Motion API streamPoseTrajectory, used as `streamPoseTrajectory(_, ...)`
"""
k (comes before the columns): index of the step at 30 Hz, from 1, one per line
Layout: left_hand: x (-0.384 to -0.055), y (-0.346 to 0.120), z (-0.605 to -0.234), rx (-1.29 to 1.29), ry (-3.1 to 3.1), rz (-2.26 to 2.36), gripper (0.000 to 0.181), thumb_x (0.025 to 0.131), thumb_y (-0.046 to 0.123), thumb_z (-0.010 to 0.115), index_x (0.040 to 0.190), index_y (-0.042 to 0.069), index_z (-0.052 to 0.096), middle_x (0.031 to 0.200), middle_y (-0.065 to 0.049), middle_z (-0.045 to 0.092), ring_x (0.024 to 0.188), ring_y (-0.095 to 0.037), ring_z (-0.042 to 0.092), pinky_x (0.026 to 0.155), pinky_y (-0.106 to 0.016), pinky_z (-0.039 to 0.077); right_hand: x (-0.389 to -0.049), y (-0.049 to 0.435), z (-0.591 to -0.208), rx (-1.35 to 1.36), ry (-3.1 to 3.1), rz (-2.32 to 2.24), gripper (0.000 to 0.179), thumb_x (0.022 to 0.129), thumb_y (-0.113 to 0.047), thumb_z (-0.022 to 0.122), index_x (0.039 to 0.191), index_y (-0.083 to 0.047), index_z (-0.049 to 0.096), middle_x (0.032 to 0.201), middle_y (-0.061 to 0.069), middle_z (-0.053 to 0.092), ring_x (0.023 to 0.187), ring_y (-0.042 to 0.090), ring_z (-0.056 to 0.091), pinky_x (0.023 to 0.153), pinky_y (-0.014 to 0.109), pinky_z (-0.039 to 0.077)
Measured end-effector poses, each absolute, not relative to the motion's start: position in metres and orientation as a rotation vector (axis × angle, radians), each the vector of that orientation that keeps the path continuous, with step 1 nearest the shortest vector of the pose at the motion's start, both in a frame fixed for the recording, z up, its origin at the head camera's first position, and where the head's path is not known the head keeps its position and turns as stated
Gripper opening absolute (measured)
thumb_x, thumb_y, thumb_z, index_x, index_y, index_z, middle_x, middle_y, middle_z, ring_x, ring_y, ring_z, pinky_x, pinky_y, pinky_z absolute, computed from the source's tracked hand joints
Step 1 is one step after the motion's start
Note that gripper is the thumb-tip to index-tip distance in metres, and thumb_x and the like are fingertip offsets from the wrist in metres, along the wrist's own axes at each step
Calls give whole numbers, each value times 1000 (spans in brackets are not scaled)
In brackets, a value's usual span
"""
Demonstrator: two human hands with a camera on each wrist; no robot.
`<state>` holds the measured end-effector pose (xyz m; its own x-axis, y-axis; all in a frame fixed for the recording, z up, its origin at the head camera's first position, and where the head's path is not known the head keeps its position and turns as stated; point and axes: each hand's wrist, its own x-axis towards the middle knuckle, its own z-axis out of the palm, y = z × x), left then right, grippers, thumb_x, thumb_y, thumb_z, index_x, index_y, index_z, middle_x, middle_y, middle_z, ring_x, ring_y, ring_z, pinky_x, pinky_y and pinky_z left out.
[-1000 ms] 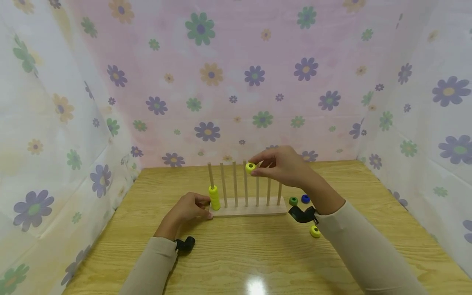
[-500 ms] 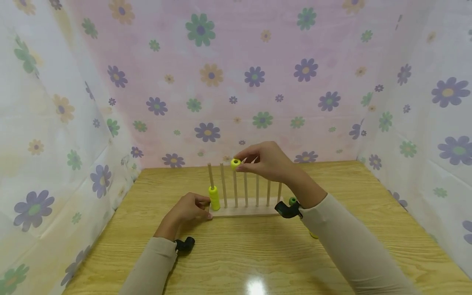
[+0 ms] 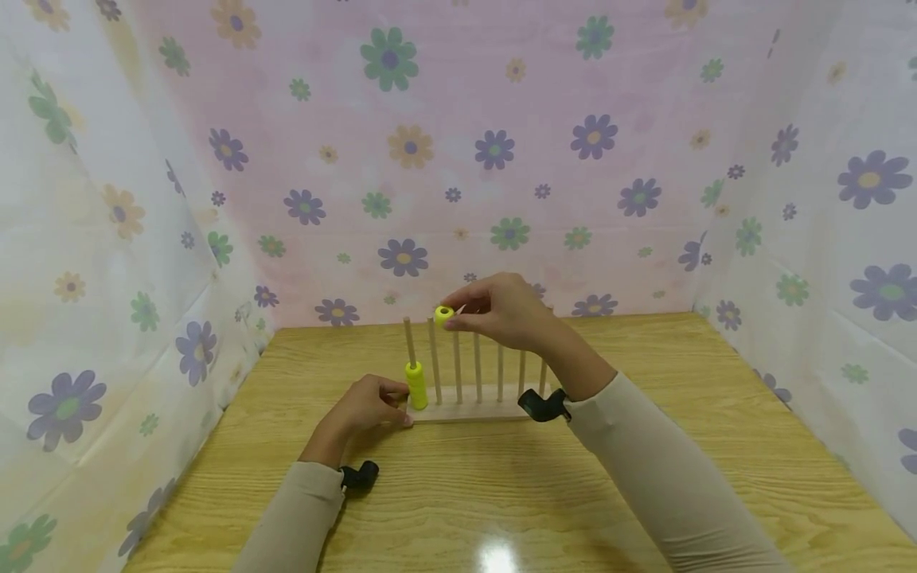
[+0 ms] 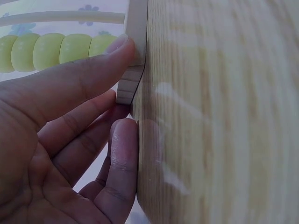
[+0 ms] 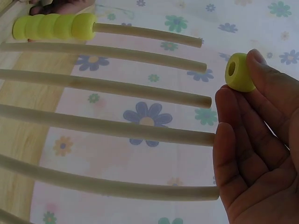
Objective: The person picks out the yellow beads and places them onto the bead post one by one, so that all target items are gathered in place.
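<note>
Between thumb and fingers my right hand (image 3: 505, 309) pinches a yellow bead (image 5: 240, 73), its hole showing. The bead is up by the tops of the pegs, near the second peg from the left (image 3: 434, 362), and apart from the peg ends in the right wrist view. A wooden rack (image 3: 473, 404) with a row of upright pegs stands on the table. Several yellow beads (image 3: 416, 385) are stacked on its leftmost peg. My left hand (image 3: 368, 402) grips the rack's left end, thumb (image 4: 122, 46) on the base beside the stack, other fingers around the end.
The wooden table (image 3: 458, 485) spreads around the rack. A flowered cloth (image 3: 444, 159) hangs behind and at both sides. Black wrist cameras sit at the cuffs. My right forearm (image 3: 645, 446) covers part of the table's right side.
My right hand has carried the yellow bead leftward along the peg tops and slightly up. The right forearm now hides the loose green, blue and yellow beads. My left hand has stayed still.
</note>
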<state>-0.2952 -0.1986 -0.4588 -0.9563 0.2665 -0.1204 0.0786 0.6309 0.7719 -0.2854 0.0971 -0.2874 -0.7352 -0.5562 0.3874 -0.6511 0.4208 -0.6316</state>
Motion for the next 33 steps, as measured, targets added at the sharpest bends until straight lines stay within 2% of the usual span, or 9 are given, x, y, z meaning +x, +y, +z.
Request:
streamPoseTrajectory(5, -294, -198, -458, 272, 2630, 1219, 55, 74, 19, 95, 126, 19, 77, 113, 2, 75, 95, -16, 63, 88, -39, 54, -287, 93, -288, 1067, -2564, 1223, 22, 93, -29, 80, 113, -21, 80, 101, -5, 77, 85, 12, 74, 74, 30, 61)
streamPoseTrajectory(17, -295, -199, -459, 277, 2618, 1228, 57, 74, 20, 96, 127, 19, 77, 113, 1, 74, 96, -17, 62, 88, -39, 54, -289, 80, -290, 1039, -2566, 1090, 26, 93, -33, 80, 118, -24, 80, 107, -9, 76, 83, 7, 69, 66, 30, 57)
streamPoseTrajectory(25, -297, -201, -460, 306, 2612, 1233, 57, 74, 21, 95, 128, 17, 76, 106, 1, 74, 89, -18, 58, 79, -34, 51, -290, 69, -289, 1047, -2546, 1094, 27, 93, -31, 80, 117, -21, 80, 111, -8, 77, 87, 9, 65, 66, 30, 54)
streamPoseTrajectory(33, -298, -201, -461, 304, 2618, 1230, 56, 75, 21, 95, 128, 17, 76, 111, 2, 75, 93, -17, 61, 84, -37, 54, -290, 60, -289, 1053, -2541, 1079, 28, 93, -31, 80, 119, -20, 80, 111, -7, 77, 79, 12, 63, 58, 29, 47)
